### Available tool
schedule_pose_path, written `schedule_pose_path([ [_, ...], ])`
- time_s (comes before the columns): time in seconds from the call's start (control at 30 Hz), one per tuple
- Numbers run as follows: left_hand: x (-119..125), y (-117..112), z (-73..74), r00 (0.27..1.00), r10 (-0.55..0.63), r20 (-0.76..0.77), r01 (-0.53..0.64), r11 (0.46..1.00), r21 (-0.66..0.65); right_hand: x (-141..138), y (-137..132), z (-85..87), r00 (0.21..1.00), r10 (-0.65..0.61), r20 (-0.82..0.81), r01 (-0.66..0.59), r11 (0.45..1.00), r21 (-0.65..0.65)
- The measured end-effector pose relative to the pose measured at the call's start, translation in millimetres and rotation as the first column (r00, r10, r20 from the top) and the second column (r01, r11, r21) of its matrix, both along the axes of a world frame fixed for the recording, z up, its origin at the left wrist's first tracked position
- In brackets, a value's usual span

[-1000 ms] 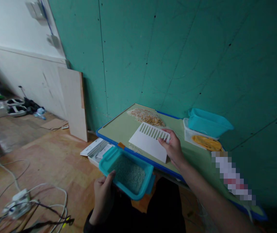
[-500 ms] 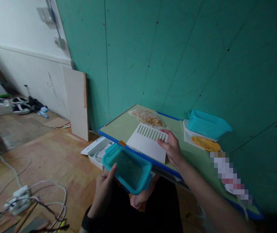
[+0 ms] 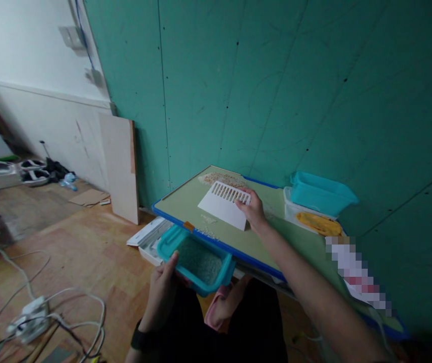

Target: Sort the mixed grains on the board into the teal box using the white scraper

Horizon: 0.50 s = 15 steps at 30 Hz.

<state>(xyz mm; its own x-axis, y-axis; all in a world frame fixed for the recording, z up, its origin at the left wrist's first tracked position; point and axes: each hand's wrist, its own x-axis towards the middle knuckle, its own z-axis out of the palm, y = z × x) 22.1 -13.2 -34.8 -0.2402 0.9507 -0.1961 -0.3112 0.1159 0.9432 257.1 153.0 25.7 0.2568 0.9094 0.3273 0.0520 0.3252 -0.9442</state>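
With my left hand (image 3: 165,282) I grip the near-left rim of a teal plastic container (image 3: 200,259), thumb over the edge. It sits just below the table's front edge, and fine pale grains cover its bottom. My right hand (image 3: 251,207) is closed on the right end of a white slotted scraper (image 3: 221,212), whose flat part leans over the tabletop. Behind the scraper lies a heap of mixed grains (image 3: 225,179), partly hidden by it. Small pale grains (image 3: 208,233) are scattered on the table between the scraper and the container.
The green table (image 3: 178,201) has a blue edge and stands against a green wall. On its right are another teal container (image 3: 321,194) on a white box and a yellow cloth (image 3: 317,223). A power strip (image 3: 30,317) with tangled cables lies on the floor at left.
My right hand has moved the scraper away from the front edge, up toward the grain heap, uncovering pale grains near the edge. The container stays in my left hand at nearly the same place.
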Motion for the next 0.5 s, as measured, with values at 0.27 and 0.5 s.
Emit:
schedule_pose_path([
  [0.27, 132.4, -11.4, -9.8, 0.998, 0.067, -0.002, -0.067, 0.994, -0.081, -1.6, -21.3, -6.8, 0.993, 0.112, -0.030, -0.114, 0.990, -0.079],
  [0.5, 99.3, -9.1, -9.0, 0.996, 0.089, -0.026, -0.090, 0.996, -0.028, -6.6, -29.2, -6.2, 0.986, 0.161, -0.041, -0.165, 0.977, -0.133],
])
